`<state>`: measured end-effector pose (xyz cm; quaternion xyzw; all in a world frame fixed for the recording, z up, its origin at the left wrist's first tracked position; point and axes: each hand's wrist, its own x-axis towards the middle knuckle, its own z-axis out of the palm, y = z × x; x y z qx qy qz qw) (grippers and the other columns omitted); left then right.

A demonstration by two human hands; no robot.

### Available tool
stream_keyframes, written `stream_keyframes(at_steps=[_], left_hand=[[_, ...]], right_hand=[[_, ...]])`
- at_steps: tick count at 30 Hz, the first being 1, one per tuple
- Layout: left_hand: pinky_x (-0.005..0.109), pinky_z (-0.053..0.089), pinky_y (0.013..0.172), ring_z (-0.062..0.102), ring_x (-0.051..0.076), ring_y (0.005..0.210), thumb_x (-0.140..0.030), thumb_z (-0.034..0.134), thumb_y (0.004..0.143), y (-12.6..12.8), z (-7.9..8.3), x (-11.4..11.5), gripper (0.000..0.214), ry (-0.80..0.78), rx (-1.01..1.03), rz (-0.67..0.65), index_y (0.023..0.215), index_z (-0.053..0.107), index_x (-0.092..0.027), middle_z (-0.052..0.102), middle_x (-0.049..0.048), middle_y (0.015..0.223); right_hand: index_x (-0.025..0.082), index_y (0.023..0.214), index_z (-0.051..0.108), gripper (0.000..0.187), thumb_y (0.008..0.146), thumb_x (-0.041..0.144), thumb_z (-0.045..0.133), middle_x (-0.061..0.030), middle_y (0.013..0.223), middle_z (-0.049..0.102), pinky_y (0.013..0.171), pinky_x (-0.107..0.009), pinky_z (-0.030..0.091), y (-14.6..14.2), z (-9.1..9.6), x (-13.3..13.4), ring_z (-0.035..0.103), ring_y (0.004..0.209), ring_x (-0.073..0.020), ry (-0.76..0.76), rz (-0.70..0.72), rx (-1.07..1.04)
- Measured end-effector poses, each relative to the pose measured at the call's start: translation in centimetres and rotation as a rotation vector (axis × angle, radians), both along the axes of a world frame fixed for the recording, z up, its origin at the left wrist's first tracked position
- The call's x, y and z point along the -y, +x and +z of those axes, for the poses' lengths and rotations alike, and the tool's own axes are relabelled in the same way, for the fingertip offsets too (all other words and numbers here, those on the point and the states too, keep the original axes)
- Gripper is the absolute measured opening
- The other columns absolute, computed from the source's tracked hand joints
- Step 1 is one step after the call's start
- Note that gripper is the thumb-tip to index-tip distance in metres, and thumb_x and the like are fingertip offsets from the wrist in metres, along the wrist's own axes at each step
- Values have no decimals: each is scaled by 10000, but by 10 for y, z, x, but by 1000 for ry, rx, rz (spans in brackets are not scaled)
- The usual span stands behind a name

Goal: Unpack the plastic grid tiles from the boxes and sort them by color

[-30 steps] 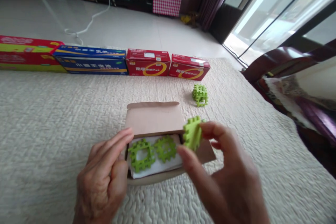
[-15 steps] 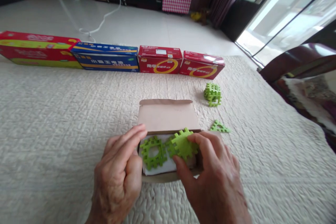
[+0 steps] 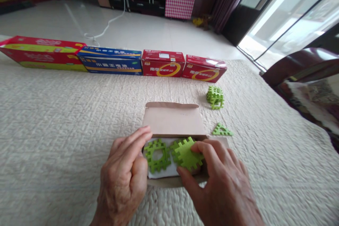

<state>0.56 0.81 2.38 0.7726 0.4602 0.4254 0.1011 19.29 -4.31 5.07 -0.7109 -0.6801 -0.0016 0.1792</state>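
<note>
Quilted cloth (image 3: pixel 79 113) underneath, right grip (image 3: pixel 222 171) pinches green square (image 3: pixel 186 154); hold of left grip (image 3: pixel 123 173) unclear

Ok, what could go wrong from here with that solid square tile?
The right hand pinches the solid green square tile near its edges, so it could twist or slip.
Its teeth might snag the green toothed piece partly hidden behind it.
The green triangle lies just beyond that hand and could get knocked.

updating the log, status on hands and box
Right hand pinching solid green piece at open box. Left hand at box's left end. Solid piece partly covers another green piece.
</note>
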Motion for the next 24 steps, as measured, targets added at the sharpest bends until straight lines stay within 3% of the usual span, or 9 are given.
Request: stream_keyframes(at_steps=[11, 19, 24], left_hand=[[351, 478, 949, 624, 197, 1101, -24, 415, 838, 1, 0, 0, 397, 20, 1, 5, 1144, 627, -162, 681, 75, 1183], [369, 495, 930, 632, 208, 1095, -40, 409, 834, 2, 0, 0, 398, 3, 3, 13, 1128, 642, -174, 692, 71, 1169], [372, 492, 938, 630, 212, 1102, -39, 414, 835, 2, -1, 0, 401, -3, 8, 9, 1137, 641, -173, 689, 72, 1173]], right_hand=[[224, 988, 532, 435, 682, 420, 770, -72, 987, 620, 694, -376, 401, -1, -3, -4, 554, 859, -266, 29, -52, 14], [258, 866, 600, 51, 863, 307, 589, -17, 877, 669, 750, -374, 388, 5, 16, 5, 590, 879, -235, -32, 168, -38], [236, 827, 611, 147, 909, 241, 490, -26, 813, 664, 721, -352, 427, -1, 12, 5, 605, 783, -204, -119, 269, -76]])
